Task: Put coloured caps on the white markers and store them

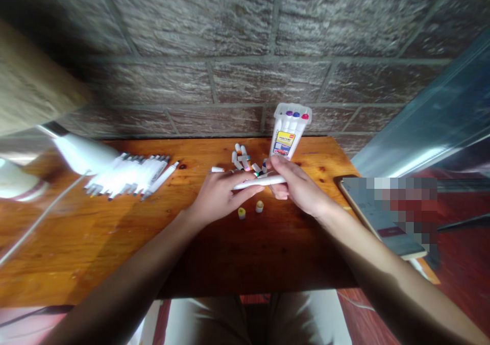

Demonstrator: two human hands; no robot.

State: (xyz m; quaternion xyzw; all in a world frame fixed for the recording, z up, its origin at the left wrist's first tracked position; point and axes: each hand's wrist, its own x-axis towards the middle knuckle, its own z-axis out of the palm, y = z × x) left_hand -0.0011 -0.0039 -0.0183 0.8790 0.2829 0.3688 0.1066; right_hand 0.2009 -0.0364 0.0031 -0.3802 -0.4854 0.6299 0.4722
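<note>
A white marker (257, 182) lies level between my two hands, above the table's middle. My left hand (214, 194) is closed on its left end, thumb below and fingers above. Around the right end my right hand (300, 184) is closed, with its fingers partly hidden behind. Two small caps, one yellow-topped (241, 213) and another beside it (259, 206), stand just below the hands. Beyond them lies a loose group of caps (245, 160), some covered by my fingers. A clear marker case (282, 123) holding several markers stands upright behind my right hand.
On the left, a row of white markers (124, 176) lies on the wooden table (126, 243), near a lamp (74, 151) and a white cable (46, 217). A flat dark tablet-like object (367, 217) rests at the right edge. A brick wall (245, 79) rises behind.
</note>
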